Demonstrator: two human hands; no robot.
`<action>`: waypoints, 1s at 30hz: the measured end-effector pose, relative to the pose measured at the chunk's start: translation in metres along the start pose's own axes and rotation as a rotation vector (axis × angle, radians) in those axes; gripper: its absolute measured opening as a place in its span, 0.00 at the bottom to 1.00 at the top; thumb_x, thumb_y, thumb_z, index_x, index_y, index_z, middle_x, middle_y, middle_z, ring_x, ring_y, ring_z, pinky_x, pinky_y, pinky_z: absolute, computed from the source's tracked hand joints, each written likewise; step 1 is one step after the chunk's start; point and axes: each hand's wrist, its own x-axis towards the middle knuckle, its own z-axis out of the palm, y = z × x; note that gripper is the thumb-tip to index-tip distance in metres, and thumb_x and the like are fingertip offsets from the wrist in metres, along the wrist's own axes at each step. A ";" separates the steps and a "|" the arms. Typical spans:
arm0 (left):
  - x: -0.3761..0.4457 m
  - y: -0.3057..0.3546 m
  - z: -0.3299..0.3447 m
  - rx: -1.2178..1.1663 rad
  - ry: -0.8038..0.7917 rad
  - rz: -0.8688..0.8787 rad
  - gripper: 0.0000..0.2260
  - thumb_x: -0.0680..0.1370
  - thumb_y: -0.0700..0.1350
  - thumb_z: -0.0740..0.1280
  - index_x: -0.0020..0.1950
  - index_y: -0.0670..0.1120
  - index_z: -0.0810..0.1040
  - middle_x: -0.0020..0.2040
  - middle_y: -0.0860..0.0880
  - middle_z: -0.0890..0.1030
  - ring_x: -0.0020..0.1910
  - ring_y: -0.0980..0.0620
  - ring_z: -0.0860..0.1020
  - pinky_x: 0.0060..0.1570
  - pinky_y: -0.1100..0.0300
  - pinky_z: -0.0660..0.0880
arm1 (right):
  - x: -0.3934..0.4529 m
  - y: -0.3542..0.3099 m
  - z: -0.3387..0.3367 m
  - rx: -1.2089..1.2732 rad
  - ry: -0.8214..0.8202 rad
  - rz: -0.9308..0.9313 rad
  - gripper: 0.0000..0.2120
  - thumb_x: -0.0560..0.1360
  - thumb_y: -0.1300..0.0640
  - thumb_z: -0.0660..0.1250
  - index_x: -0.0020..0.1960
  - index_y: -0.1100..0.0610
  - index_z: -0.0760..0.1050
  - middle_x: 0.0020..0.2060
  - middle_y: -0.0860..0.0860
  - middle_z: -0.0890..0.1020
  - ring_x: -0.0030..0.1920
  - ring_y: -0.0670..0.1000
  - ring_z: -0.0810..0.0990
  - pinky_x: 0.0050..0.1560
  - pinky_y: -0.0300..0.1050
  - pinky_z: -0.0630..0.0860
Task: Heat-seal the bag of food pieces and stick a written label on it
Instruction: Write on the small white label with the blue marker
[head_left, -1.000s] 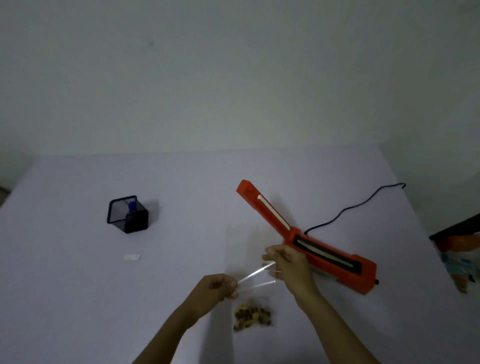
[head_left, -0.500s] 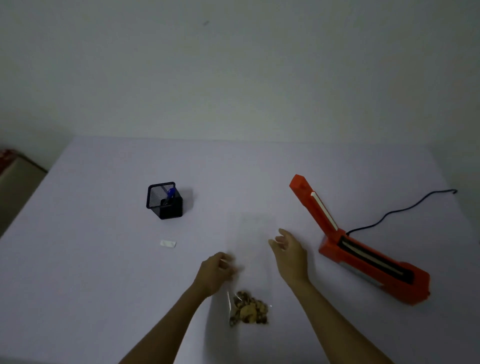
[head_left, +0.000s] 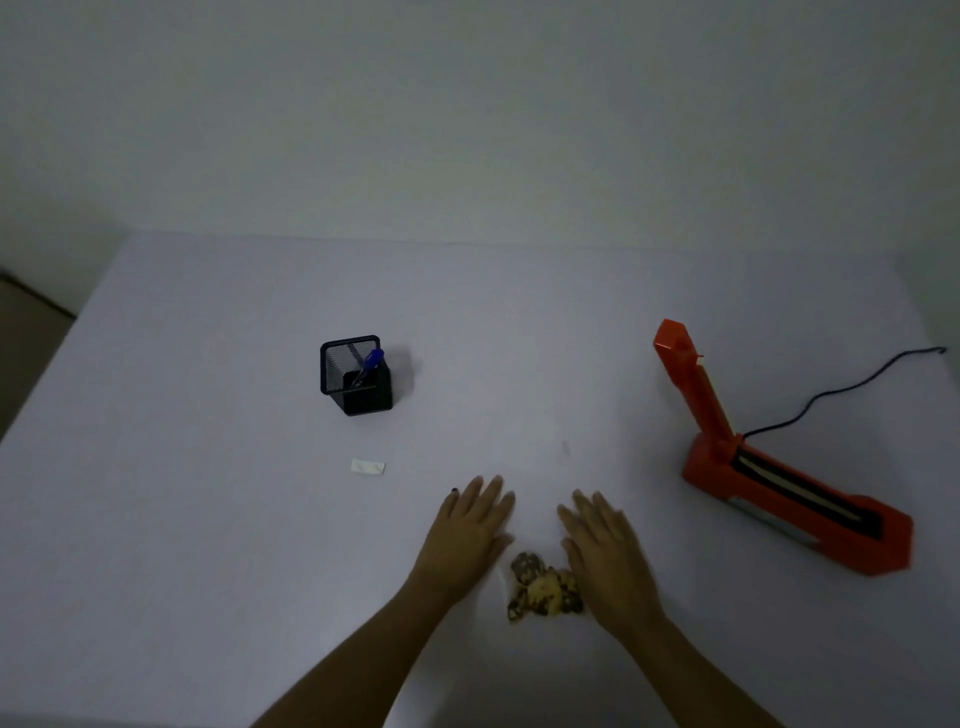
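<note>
Both hands have let go of the bag's mouth since the earlier frames and now lie flat on the bench (head_left: 208, 519), while the view has swung so the sealer sits further right.

At the left, a black mesh pen holder (head_left: 356, 375) stands with a blue pen (head_left: 370, 362) in it, and just in front of it lies a small white label (head_left: 368, 466), blank as far as I can tell. The left hand (head_left: 470, 530) rests palm down, its grip wide, fingers straight, holding nothing. Between the hands lies the clear bag (head_left: 535, 512), hard to make out, with the food pieces (head_left: 543, 592) bunched at its near end. The right hand (head_left: 602, 545) is likewise flat and wide, touching the bag's edge. Well apart to the right, the orange heat sealer (head_left: 779, 483) stands with its arm raised.

Judging by this, sealing is not yet done; writing and sticking the label also remain
</note>
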 end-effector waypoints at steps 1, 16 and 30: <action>0.000 -0.002 -0.001 0.015 0.011 0.010 0.27 0.79 0.57 0.45 0.75 0.48 0.60 0.77 0.44 0.60 0.75 0.43 0.59 0.72 0.43 0.62 | 0.003 -0.003 -0.002 0.000 0.005 0.009 0.34 0.81 0.45 0.34 0.64 0.55 0.76 0.65 0.56 0.76 0.67 0.58 0.73 0.69 0.51 0.56; -0.030 -0.158 -0.083 0.069 0.487 -0.472 0.33 0.76 0.50 0.68 0.75 0.40 0.58 0.75 0.41 0.63 0.74 0.41 0.62 0.71 0.42 0.60 | 0.196 -0.222 -0.071 0.326 0.207 -0.251 0.23 0.81 0.52 0.59 0.74 0.54 0.61 0.74 0.55 0.64 0.75 0.57 0.60 0.72 0.55 0.62; -0.036 -0.153 -0.115 -0.114 0.555 -0.554 0.27 0.83 0.43 0.56 0.78 0.44 0.48 0.79 0.44 0.50 0.77 0.43 0.49 0.75 0.45 0.46 | 0.175 -0.231 -0.132 0.606 0.355 -0.219 0.09 0.78 0.56 0.65 0.56 0.56 0.79 0.50 0.51 0.85 0.50 0.52 0.81 0.68 0.44 0.66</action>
